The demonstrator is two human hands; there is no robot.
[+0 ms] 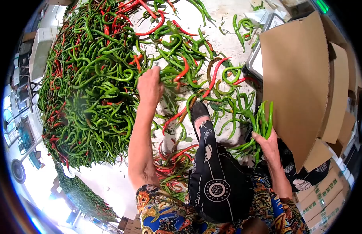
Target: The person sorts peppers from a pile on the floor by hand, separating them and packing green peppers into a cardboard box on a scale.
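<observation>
My right hand (268,142) is wrapped round a small bunch of long green chili peppers (263,121), which stick up past the thumb beside a cardboard sheet. My left hand (150,85) reaches forward, its fingers curled in at the edge of a large heap of green and red chili peppers (95,85). Green peppers lie right at those fingertips, but what the fingers hold is hidden. Between my hands, loose peppers are scattered over a white surface, among them a long red chili pepper (216,76).
A large cardboard box (296,85) stands at the right, by a metal-rimmed tray (256,58). My dark shoe (199,111) rests among the peppers. Red and green peppers (169,165) lie beside my leg. Another long pepper pile (83,195) is at lower left, and taped cartons (323,195) at lower right.
</observation>
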